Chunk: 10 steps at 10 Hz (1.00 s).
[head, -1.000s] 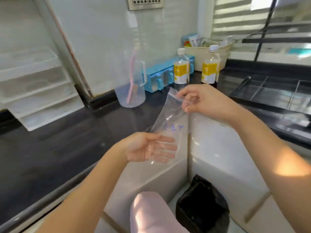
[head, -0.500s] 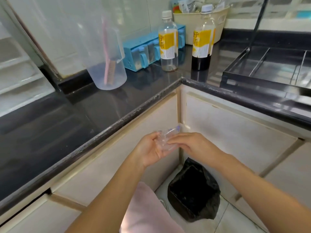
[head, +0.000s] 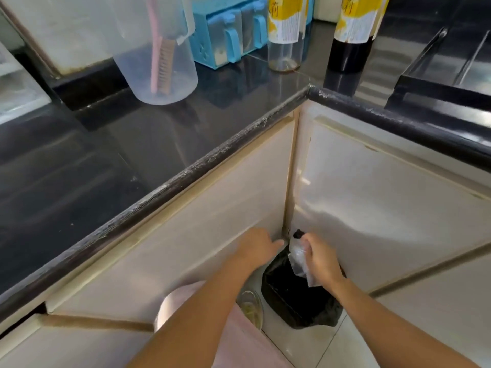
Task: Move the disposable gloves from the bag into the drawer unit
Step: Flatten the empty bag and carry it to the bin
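Gripping bag [head: 298, 259] w/ right hand [head: 322, 264], over black bin [head: 297, 304], brush [head: 161, 62] in jug [head: 183, 81]

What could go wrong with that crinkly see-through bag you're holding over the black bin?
1. The right hand grips the crumpled clear plastic bag above the black-lined bin. The bag looks very light, so it might drift past the rim onto the floor tiles.
2. Crumpled like this, the bag hides its inside, so a glove left in there could get thrown away.
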Each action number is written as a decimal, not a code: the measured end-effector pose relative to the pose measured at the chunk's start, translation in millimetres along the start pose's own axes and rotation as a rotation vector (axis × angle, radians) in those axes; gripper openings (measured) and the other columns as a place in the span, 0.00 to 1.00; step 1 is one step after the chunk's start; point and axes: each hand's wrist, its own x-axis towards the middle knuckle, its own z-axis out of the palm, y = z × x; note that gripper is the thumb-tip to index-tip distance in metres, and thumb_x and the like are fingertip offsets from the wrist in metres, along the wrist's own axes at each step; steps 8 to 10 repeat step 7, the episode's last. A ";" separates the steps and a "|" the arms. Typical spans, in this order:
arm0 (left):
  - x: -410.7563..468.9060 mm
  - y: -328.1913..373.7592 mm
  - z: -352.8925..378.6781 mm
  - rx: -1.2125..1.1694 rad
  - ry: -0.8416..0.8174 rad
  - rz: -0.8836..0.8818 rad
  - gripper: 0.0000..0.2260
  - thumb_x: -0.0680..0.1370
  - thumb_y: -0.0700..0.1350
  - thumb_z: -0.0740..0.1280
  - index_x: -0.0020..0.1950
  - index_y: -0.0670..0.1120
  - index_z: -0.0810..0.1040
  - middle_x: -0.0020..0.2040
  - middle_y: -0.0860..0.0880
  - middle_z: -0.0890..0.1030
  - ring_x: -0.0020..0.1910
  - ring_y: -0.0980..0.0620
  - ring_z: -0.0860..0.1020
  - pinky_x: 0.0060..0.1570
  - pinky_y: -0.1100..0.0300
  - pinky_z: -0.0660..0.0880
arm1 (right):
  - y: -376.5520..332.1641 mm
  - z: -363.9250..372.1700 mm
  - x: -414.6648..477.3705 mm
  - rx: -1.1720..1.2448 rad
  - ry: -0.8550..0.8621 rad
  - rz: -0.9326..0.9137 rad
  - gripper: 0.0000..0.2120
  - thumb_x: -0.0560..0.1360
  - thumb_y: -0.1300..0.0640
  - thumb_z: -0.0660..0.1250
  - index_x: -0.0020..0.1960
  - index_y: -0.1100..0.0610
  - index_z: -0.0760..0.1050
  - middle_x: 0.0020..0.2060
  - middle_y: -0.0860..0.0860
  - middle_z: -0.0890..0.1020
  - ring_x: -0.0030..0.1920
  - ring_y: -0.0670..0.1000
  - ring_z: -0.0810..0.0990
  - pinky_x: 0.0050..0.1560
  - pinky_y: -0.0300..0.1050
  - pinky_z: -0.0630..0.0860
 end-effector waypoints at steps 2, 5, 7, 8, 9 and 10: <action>10.0 -28.8 43.1 0.024 -0.098 0.007 0.21 0.80 0.54 0.62 0.42 0.35 0.77 0.40 0.35 0.78 0.39 0.40 0.77 0.48 0.47 0.74 | 32.9 44.0 11.4 0.138 -0.178 0.352 0.03 0.76 0.64 0.62 0.43 0.59 0.71 0.39 0.53 0.71 0.37 0.49 0.70 0.44 0.43 0.68; 10.0 -64.3 56.9 -0.053 -0.143 -0.054 0.11 0.81 0.50 0.61 0.53 0.43 0.75 0.53 0.45 0.77 0.52 0.49 0.74 0.54 0.59 0.69 | 55.7 66.8 18.1 -0.249 -0.810 0.369 0.27 0.80 0.66 0.55 0.77 0.57 0.54 0.76 0.54 0.51 0.76 0.58 0.51 0.72 0.44 0.55; 13.8 -73.2 62.8 -0.070 -0.131 -0.069 0.14 0.81 0.49 0.61 0.63 0.43 0.73 0.61 0.46 0.75 0.61 0.49 0.72 0.59 0.60 0.67 | 61.3 66.5 19.5 -0.090 -0.685 0.476 0.24 0.78 0.69 0.55 0.74 0.59 0.62 0.70 0.60 0.68 0.69 0.58 0.68 0.63 0.42 0.67; 13.8 -73.2 62.8 -0.070 -0.131 -0.069 0.14 0.81 0.49 0.61 0.63 0.43 0.73 0.61 0.46 0.75 0.61 0.49 0.72 0.59 0.60 0.67 | 61.3 66.5 19.5 -0.090 -0.685 0.476 0.24 0.78 0.69 0.55 0.74 0.59 0.62 0.70 0.60 0.68 0.69 0.58 0.68 0.63 0.42 0.67; 13.8 -73.2 62.8 -0.070 -0.131 -0.069 0.14 0.81 0.49 0.61 0.63 0.43 0.73 0.61 0.46 0.75 0.61 0.49 0.72 0.59 0.60 0.67 | 61.3 66.5 19.5 -0.090 -0.685 0.476 0.24 0.78 0.69 0.55 0.74 0.59 0.62 0.70 0.60 0.68 0.69 0.58 0.68 0.63 0.42 0.67; 13.8 -73.2 62.8 -0.070 -0.131 -0.069 0.14 0.81 0.49 0.61 0.63 0.43 0.73 0.61 0.46 0.75 0.61 0.49 0.72 0.59 0.60 0.67 | 61.3 66.5 19.5 -0.090 -0.685 0.476 0.24 0.78 0.69 0.55 0.74 0.59 0.62 0.70 0.60 0.68 0.69 0.58 0.68 0.63 0.42 0.67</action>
